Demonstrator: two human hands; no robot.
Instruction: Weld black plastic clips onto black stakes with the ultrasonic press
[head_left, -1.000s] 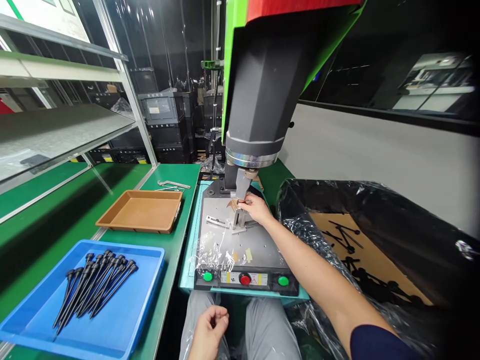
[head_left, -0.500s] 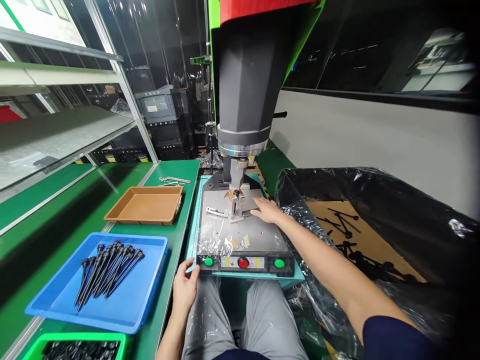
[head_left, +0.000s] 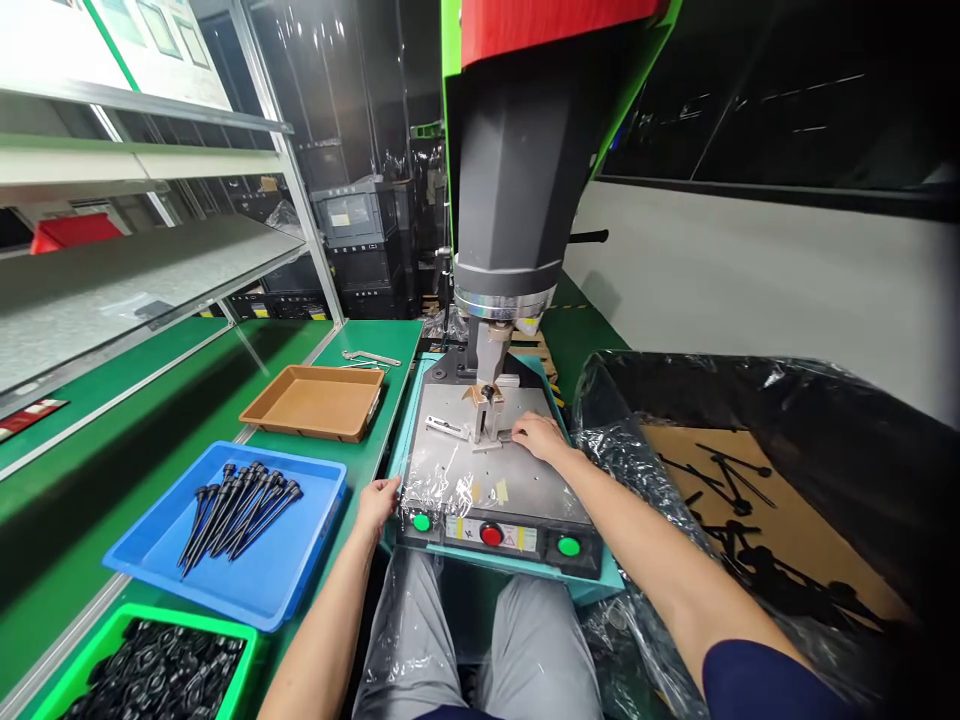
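My right hand point(head_left: 541, 438) lies over the metal base plate point(head_left: 457, 470) of a press-like machine, just right of a small metal fixture point(head_left: 486, 420). Its fingers are curled, with the tips at the fixture's right-hand bar; what they pinch, if anything, is hidden. A dark round part point(head_left: 487, 393) sits in the top of the fixture, right under the machine's metal tool head point(head_left: 492, 352). My left hand point(head_left: 377, 503) is closed at the left front corner of the base, close to a green button point(head_left: 421, 522).
To the left are a blue tray point(head_left: 311, 560) of black long-stemmed parts, a brown tray point(head_left: 307, 400) and a green bin point(head_left: 251, 650) of small black parts. A plastic-lined box point(head_left: 615, 400) with more stemmed parts stands right. A red button point(head_left: 492, 536) is on the base front.
My right hand has drawn its outstretched fingers in and curled them near the fixture. My left hand has shifted up slightly along the base's corner. The view has turned a little left.
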